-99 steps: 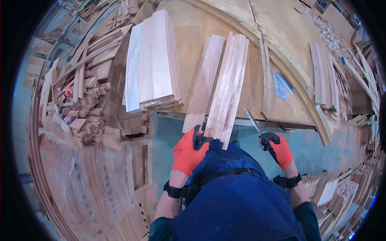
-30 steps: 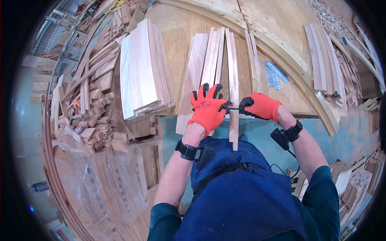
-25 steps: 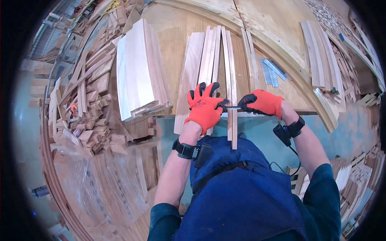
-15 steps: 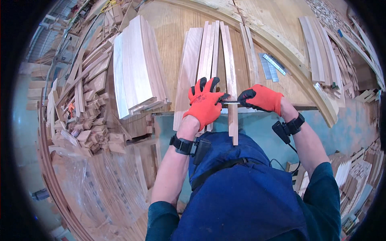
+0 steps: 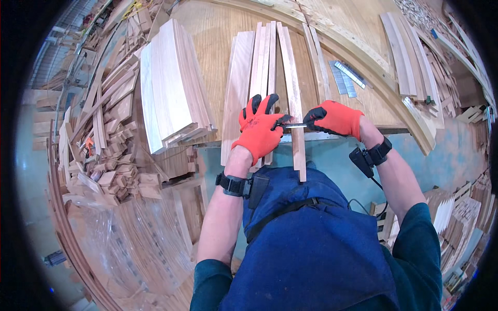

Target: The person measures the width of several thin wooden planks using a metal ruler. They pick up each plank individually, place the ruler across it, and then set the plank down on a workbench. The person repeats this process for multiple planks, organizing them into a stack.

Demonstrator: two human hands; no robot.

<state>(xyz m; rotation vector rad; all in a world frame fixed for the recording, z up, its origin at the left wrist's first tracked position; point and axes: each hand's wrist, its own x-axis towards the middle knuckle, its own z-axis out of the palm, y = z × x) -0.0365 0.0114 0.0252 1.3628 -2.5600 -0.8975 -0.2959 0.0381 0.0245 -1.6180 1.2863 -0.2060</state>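
A thin silver measuring strip (image 5: 296, 125) lies crosswise over a narrow wooden strip (image 5: 294, 101), whose near end juts past the workbench edge toward my apron. My left hand (image 5: 258, 132), in an orange glove with black fingertips, pinches the measuring strip's left end between thumb and finger; its other fingers spread over neighbouring wood. The right end is gripped in my gloved right hand (image 5: 337, 120), with fingers curled closed; whatever part sits inside that hand is hidden. Several narrow strips (image 5: 264, 57) and a wider board (image 5: 239, 67) lie beside and under my left hand.
A stack of curved boards (image 5: 168, 83) stands left on the workbench (image 5: 207, 20). Blue-grey staple strips (image 5: 342, 79) lie to the right, beside a long curved wooden piece (image 5: 384, 72). More curved boards (image 5: 402, 57) lie at far right. Offcuts (image 5: 114, 140) are heaped at left.
The view has shifted slightly. Both hands and the measuring strip stay at the wooden strip, with the hold unchanged.
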